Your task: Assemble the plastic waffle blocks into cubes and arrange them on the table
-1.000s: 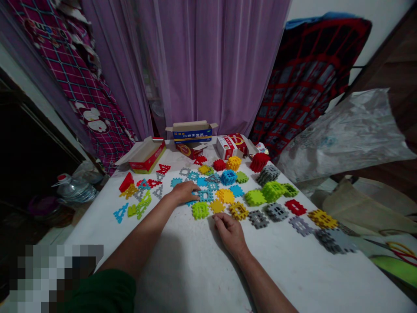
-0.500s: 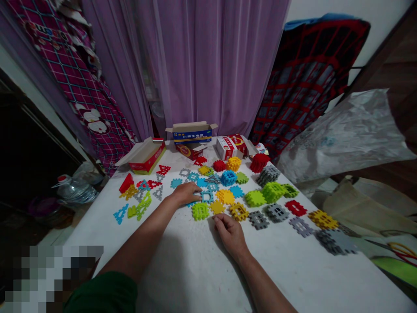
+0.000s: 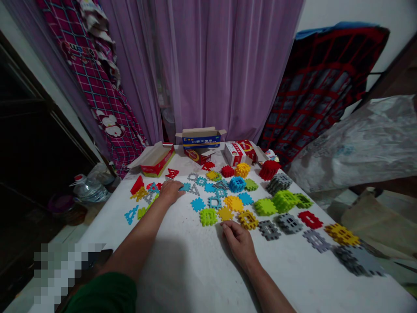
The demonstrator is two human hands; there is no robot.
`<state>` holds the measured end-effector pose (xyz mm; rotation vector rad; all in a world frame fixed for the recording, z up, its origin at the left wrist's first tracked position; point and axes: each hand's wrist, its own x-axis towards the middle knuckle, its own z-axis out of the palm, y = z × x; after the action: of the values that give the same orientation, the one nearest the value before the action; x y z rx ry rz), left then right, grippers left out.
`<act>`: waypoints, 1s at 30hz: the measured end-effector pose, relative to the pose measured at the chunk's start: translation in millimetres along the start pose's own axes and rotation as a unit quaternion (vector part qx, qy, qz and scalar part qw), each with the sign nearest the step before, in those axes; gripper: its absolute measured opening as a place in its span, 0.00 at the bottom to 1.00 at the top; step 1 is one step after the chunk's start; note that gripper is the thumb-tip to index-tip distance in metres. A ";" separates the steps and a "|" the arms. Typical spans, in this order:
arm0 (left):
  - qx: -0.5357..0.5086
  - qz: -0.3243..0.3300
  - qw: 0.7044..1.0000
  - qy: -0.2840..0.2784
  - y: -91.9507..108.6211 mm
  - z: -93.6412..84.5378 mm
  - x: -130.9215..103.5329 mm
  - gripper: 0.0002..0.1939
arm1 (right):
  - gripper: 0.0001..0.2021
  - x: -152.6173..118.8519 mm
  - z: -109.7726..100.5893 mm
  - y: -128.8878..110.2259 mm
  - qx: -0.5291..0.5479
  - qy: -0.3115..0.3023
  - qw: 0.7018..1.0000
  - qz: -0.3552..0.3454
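Many toothed plastic pieces lie on the white table (image 3: 182, 261), loose or stacked by colour. My left hand (image 3: 170, 191) reaches to the left group, its fingertips on a light-blue piece (image 3: 185, 187). A grey triangular piece (image 3: 194, 189) lies just right of that piece. My right hand (image 3: 239, 241) rests on the table with curled fingers; what they hold, if anything, is hidden. Just beyond it are a yellow piece (image 3: 225, 213) and a dark-yellow stack (image 3: 248, 220). A lime green stack (image 3: 208, 217) is to its left, and a blue piece (image 3: 197, 204) lies farther left.
An open red box (image 3: 158, 163) stands at the back left, a blue box (image 3: 201, 140) at the back middle and a red-and-white box (image 3: 235, 154) to its right. Green stacks (image 3: 284, 201) and grey stacks (image 3: 288, 223) spread rightward. A water bottle (image 3: 85, 188) is beyond the left edge.
My left hand has moved left, from beside the light-blue frame piece to another light-blue piece, uncovering a blue piece. My right hand stays near the yellow pieces. The camera view has shifted slightly.
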<state>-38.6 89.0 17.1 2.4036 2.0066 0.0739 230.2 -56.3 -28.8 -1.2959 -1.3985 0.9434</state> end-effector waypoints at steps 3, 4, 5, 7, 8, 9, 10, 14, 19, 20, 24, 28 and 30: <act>0.003 0.010 1.000 0.004 0.5 -4.9 1.8 0.14 | 0.17 -0.6 -0.1 1.3 -0.005 -0.002 1.000 0.002; -0.004 0.006 1.000 0.011 0.1 -6.7 1.4 0.14 | 0.17 -0.6 -0.1 1.7 -0.006 -0.003 1.000 0.000; -0.019 -0.004 1.000 0.024 -0.6 -8.0 0.6 0.14 | 0.17 -0.4 -0.1 2.2 -0.007 -0.004 1.000 -0.002; -0.087 -0.043 0.994 0.054 -2.4 -8.9 -2.8 0.16 | 0.17 0.1 0.0 2.9 -0.008 -0.005 1.000 -0.004; -0.127 -0.067 0.987 0.066 -3.2 -8.0 -5.2 0.17 | 0.17 0.5 0.0 3.3 -0.007 -0.006 1.000 -0.004; -0.164 -0.088 0.980 0.072 -3.7 -6.4 -8.0 0.17 | 0.17 0.9 0.0 3.6 -0.006 -0.007 1.000 -0.004; -0.193 -0.104 0.973 0.070 -4.0 -4.0 -11.2 0.18 | 0.17 1.2 0.0 3.8 -0.005 -0.008 1.000 -0.004; -0.226 -0.119 0.967 0.025 -2.3 7.4 -24.5 0.20 | 0.18 1.3 0.1 3.8 -0.006 -0.007 1.000 -0.003; -0.222 -0.093 0.971 -0.002 1.9 11.6 -32.2 0.16 | 0.19 0.8 -0.1 4.0 -0.006 -0.006 1.000 0.002; -0.220 -0.084 0.972 -0.001 2.8 11.4 -32.5 0.15 | 0.19 0.9 -0.2 4.4 -0.007 -0.007 1.000 0.002; -0.199 -0.060 0.978 0.006 7.8 10.1 -34.2 0.16 | 0.19 1.5 -1.0 5.4 -0.011 -0.006 1.000 -0.003; -0.144 -0.036 0.988 0.037 14.8 5.2 -30.6 0.17 | 0.19 1.0 -1.0 4.1 -0.010 -0.009 1.000 -0.001; -0.121 -0.006 0.992 0.043 20.4 1.3 -22.7 0.16 | 0.19 0.7 -0.8 3.1 -0.011 -0.009 1.000 0.001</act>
<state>-22.5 63.0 15.9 2.2740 1.9171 0.4030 231.7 -55.2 -31.5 -1.3083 -1.4243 0.9451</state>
